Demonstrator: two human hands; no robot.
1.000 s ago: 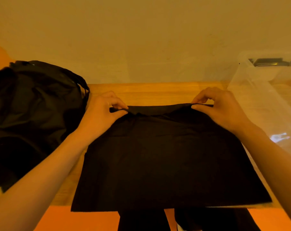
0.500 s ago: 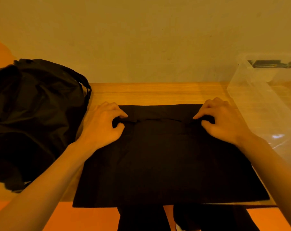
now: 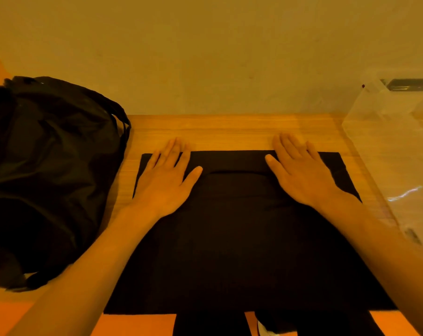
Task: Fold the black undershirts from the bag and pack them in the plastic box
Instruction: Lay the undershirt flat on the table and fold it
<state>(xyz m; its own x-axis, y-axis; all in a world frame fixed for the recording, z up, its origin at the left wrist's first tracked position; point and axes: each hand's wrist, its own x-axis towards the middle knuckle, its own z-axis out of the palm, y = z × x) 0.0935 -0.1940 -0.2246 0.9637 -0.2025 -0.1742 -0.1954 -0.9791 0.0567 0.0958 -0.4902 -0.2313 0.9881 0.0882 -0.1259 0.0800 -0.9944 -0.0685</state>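
The left hand [image 3: 166,180] lies flat, palm down, with straight fingers spread on the far left part of a black undershirt [image 3: 242,238], its fingertips reaching past the cloth's far edge onto the wooden tabletop [image 3: 229,132]. The right hand [image 3: 300,175] mirrors it on the far right part, also flat and holding nothing, fingers straight and thumb pointing inward. Both press on a narrow band of fabric folded over along the garment's far edge; the fold's lip shows as a faint line running between the two thumbs.

The undershirt lies spread in the middle of the tabletop as a broad dark rectangle, its near edge hanging just over the table's front. To the left, a crumpled black bag [image 3: 47,170] sits on the tabletop, just beside the garment but not touching it, with a strap looping at its right side. To the right, the clear plastic box [image 3: 394,146] stands near the garment's right edge; its contents cannot be made out. A plain wall [image 3: 205,57] rises behind the table.
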